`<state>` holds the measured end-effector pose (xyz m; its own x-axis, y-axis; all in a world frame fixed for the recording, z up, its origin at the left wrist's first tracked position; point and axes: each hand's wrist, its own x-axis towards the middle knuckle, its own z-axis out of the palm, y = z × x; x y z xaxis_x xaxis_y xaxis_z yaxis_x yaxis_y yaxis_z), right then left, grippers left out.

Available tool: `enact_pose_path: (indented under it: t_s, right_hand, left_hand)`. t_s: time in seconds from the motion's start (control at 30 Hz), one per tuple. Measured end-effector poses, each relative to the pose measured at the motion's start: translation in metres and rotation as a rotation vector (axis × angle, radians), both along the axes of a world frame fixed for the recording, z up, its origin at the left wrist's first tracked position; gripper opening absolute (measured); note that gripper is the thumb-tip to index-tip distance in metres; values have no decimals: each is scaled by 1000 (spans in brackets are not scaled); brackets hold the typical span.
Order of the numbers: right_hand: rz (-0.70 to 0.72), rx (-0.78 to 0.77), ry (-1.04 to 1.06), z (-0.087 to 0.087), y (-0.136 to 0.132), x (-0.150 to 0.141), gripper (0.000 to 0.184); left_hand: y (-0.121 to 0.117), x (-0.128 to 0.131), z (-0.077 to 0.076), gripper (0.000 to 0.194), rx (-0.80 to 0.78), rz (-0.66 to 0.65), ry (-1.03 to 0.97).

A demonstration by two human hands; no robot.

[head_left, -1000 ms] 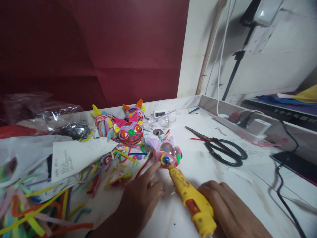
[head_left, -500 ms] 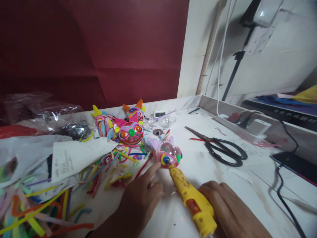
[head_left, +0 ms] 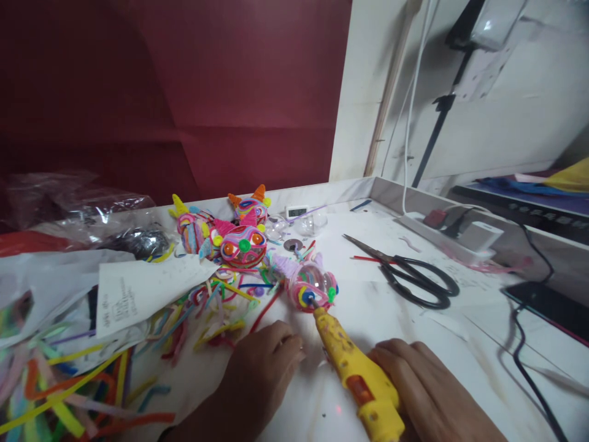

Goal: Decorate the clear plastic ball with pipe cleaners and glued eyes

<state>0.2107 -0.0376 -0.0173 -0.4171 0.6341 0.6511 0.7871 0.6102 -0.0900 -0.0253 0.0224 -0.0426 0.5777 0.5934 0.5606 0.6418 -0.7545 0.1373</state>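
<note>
No words or nums can be read for sure. At abt 8 o'clock, a white paper [head_left: 156, 288] has a few short lines of dark writing, turned sideways & too blurry to read. Near the mid., a little white gadget [head_left: 297, 212] has a gray screen w/ dark marks, too tiny to make out. At 3 o'clock, a dark box [head_left: 519, 207] has a row of pale letters, too fuzzy. Btw 3 & 4 o'clock, a white sheet [head_left: 476, 279] has faint, unclear marks.
</note>
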Motion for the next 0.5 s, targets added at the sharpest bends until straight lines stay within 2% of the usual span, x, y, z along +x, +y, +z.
enact_pose_path:
  t_s: [0.23, 0.5]
  right_hand:
    - [23, -56, 13, -1, 0, 0, 28]
    - [11, -93, 22, -1, 0, -1, 22]
  left_hand:
    - [0, 0, 0, 23, -14, -21, -6]
    - [0, 1, 1, 22, -25, -14, -6]
